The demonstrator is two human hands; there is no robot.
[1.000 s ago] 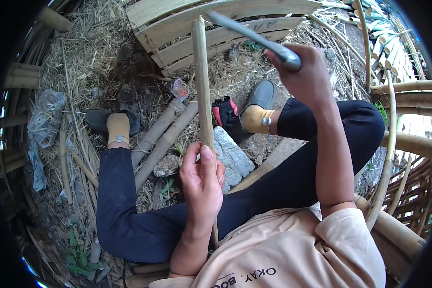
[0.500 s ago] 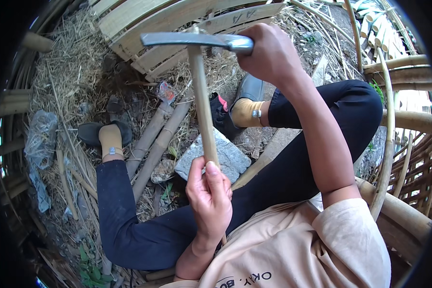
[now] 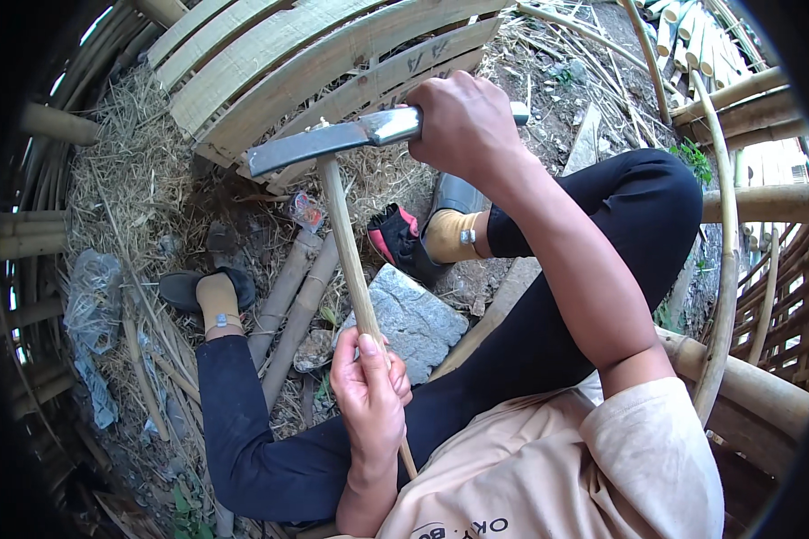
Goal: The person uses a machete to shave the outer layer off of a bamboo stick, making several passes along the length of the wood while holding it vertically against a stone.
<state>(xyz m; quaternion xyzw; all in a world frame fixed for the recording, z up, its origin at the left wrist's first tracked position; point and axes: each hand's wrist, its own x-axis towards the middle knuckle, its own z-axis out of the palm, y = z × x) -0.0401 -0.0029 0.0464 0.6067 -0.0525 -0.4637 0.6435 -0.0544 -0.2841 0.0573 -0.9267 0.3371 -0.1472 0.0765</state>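
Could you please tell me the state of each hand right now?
Left hand: closed, holding the wooden stick.
Right hand: closed, holding the metal-bladed tool.

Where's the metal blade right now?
In the head view, the metal blade is up and left of centre, extending left from the right hand and crossing the wooden stick near its top.
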